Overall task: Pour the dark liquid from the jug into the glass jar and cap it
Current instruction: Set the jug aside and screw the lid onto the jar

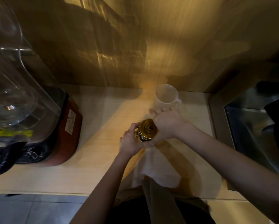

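Note:
The glass jar [141,136] is held a little above the counter, tilted, with its gold lid [148,128] on top facing me. My left hand [130,140] is wrapped around the jar's left side. My right hand [167,123] presses against the lid's right edge with its back toward me, and its fingertips show just in front of the jug. The jar's contents are hidden by both hands. The translucent white jug [166,97] stands upright behind the hands near the wall. Its handle points right and it looks empty.
A white cloth [158,167] lies on the wooden counter [95,159] under my hands and hangs over the front edge. A red-based blender [67,126] with a clear cover fills the left. A steel sink [248,126] is sunk into the right. A shiny wall stands behind.

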`<action>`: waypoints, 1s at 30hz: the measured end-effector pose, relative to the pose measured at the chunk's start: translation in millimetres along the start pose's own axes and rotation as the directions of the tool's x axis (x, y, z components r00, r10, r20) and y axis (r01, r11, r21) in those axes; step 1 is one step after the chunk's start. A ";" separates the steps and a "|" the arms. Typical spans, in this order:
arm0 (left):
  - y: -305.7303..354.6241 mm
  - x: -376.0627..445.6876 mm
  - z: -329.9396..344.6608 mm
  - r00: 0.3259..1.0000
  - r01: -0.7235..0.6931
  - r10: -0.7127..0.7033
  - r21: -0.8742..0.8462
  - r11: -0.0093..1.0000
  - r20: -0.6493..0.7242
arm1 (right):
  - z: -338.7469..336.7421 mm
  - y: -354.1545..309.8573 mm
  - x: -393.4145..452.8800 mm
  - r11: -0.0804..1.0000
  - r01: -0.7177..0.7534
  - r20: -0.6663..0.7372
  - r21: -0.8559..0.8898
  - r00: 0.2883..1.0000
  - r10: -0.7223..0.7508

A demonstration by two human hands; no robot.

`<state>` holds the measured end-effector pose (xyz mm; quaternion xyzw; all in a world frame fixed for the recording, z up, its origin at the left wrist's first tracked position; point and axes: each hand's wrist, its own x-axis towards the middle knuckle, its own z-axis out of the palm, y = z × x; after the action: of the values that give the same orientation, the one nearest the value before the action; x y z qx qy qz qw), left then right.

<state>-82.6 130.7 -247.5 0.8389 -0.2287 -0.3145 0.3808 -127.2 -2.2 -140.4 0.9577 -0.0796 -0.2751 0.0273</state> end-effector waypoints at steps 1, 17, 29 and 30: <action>0.0 -0.1 -0.4 1.000 -0.001 0.001 -0.003 1.000 -0.002 | 1.3 0.5 0.9 1.000 0.029 0.008 0.004 1.000 -0.029; -0.1 0.9 -1.3 1.000 0.001 -0.001 0.008 1.000 0.004 | 16.2 5.3 9.6 0.985 0.158 -0.139 0.063 0.979 -0.148; -3.0 -2.2 7.7 0.996 -0.074 0.071 -0.050 0.996 -0.048 | 35.0 4.2 6.5 0.932 0.148 -0.226 0.330 0.971 -0.074; -3.2 -1.5 7.9 0.995 -0.083 0.081 -0.040 0.996 -0.051 | 35.5 5.0 6.2 0.935 0.152 -0.231 0.319 0.970 -0.079</action>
<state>-88.7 129.6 -253.5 0.8282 -0.2470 -0.2824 0.4164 -141.6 -8.4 -173.2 0.9754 -0.0652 -0.1537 -0.1436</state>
